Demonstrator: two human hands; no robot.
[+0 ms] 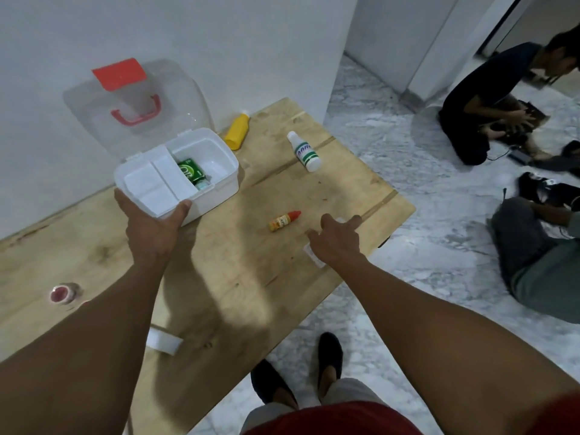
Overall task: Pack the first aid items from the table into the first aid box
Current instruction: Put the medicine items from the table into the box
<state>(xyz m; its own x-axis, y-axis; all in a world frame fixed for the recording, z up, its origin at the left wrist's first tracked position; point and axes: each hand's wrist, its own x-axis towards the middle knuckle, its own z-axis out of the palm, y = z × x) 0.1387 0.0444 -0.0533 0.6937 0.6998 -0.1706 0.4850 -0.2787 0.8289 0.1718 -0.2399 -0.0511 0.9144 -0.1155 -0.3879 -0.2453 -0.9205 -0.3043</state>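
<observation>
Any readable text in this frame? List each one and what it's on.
Nothing reads cleanly.
Green packet in the first aid box: large white letters, too blurred to read.
White bottle: blue lettering above green stripes, blurred.
Small orange bottle: label print too small to read.
Yellow bottle: no print visible.

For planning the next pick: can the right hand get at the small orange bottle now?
Probably yes: the right hand is open beside the orange bottle, with only bare table between them.
</observation>
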